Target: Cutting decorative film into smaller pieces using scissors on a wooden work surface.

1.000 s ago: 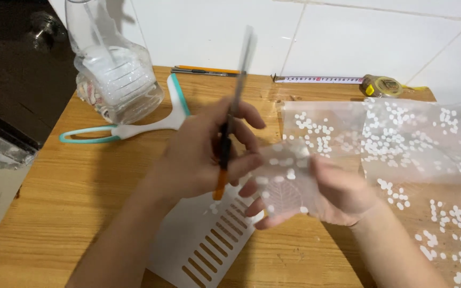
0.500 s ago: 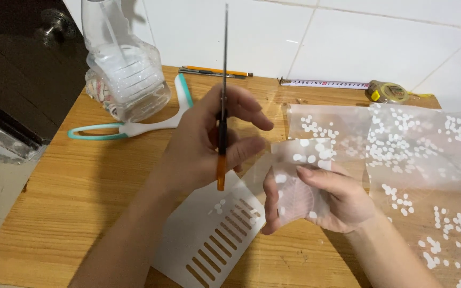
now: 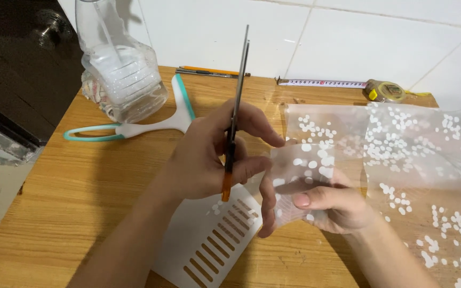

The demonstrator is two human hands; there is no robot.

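While left hand [image 3: 209,160] clamps upright scissors [image 3: 236,106], right hand [image 3: 329,205] pinches dotted plastic [image 3: 305,165] just beside blades

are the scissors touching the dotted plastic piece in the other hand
Apart. The head view shows the scissors held upright in the left hand, blades pointing up, with table visible between them and the dotted plastic piece in the right hand.

- Orange-handled scissors [image 3: 234,117] with grey metal blades.
- Clear plastic film [image 3: 401,144] scattered with white dots.
- White slotted plastic panel [image 3: 209,240], plain.
- White squeegee with teal edge and handle [image 3: 134,125].
- Transparent ribbed plastic bottle [image 3: 121,69].
- Light-brown wooden table [image 3: 81,197] with visible grain.
- Yellow tape measure [image 3: 384,90], white tape out.
- Orange pencil [image 3: 209,70].
- White tiled wall [image 3: 348,37].
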